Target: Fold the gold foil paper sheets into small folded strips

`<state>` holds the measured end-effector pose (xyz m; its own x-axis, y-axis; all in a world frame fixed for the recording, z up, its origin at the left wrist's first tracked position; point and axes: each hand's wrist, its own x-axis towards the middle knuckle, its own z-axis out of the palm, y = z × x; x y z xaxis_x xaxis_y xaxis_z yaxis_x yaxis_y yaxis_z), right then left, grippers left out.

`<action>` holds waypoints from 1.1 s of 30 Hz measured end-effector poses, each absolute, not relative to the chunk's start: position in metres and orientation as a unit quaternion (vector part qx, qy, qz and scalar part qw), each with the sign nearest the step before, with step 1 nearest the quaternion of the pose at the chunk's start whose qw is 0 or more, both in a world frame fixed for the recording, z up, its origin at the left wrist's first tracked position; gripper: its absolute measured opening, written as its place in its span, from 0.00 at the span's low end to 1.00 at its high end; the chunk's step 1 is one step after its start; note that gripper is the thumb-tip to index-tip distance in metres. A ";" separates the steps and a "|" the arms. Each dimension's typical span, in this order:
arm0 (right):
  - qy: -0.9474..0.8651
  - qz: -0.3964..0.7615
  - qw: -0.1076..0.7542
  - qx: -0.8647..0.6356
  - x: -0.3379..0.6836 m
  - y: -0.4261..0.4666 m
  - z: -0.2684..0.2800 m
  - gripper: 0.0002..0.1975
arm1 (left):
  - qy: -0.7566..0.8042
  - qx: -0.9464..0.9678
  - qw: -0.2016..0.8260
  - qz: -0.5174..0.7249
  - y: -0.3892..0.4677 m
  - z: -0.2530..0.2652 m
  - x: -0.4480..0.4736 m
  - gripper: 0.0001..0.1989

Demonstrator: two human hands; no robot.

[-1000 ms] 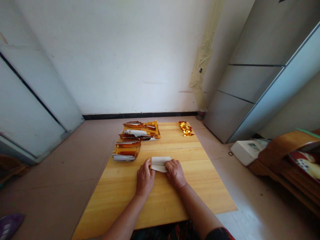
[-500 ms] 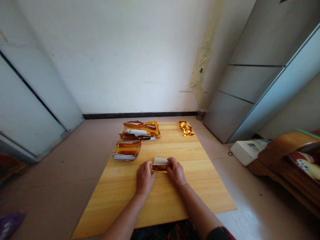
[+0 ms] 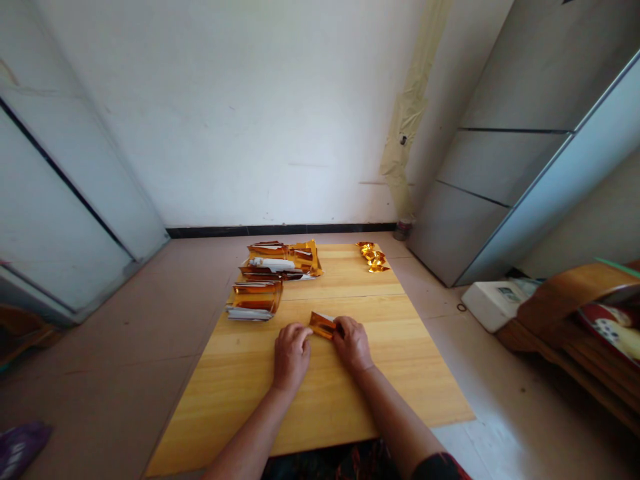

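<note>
A small folded sheet of gold foil paper [image 3: 321,325] with a whitish inner side lies slantwise over the table between my hands. My right hand [image 3: 353,341] pinches its right end, thumb and fingers closed on it. At the lower left corner of the sheet is my left hand [image 3: 291,350], its fingers bent and drawn together, the tips closed at the paper's edge. Left of it lies a stack of gold foil sheets [image 3: 255,300] with white edges. Behind that is a bigger pile of gold foil sheets [image 3: 280,260], including a white roll.
Several folded shiny gold foil pieces [image 3: 373,259] lie at the far right corner of the wooden table [image 3: 400,373]. A grey fridge [image 3: 480,187] stands beyond on the right, near a white box [image 3: 493,303] and a wooden seat [image 3: 555,313]. A white wall [image 3: 250,133] rises behind.
The gold foil paper has turned from lying level to a slant, showing more gold and less white. My left fingers have shifted slightly at its left end. My right hand keeps its hold.
</note>
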<state>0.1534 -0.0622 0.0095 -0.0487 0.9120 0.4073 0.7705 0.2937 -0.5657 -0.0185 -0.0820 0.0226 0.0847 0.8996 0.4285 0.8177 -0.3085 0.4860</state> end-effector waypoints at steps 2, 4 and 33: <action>-0.717 0.101 0.369 -0.583 0.154 -0.062 0.010 0.10 | 0.573 0.740 0.048 0.350 -0.082 0.021 -0.019 0.17; -0.717 0.106 0.371 -0.580 0.154 -0.062 0.012 0.10 | 0.565 0.748 0.035 0.346 -0.083 0.021 -0.019 0.21; -0.642 0.076 0.423 -0.635 0.182 -0.065 0.006 0.10 | 0.580 0.776 0.035 0.246 -0.088 0.029 -0.010 0.18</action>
<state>0.1824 -0.0648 0.0056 0.1634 0.8798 0.4464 0.7512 0.1823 -0.6344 -0.0096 -0.0881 0.0286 0.2062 0.9173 0.3408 0.8832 -0.3244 0.3386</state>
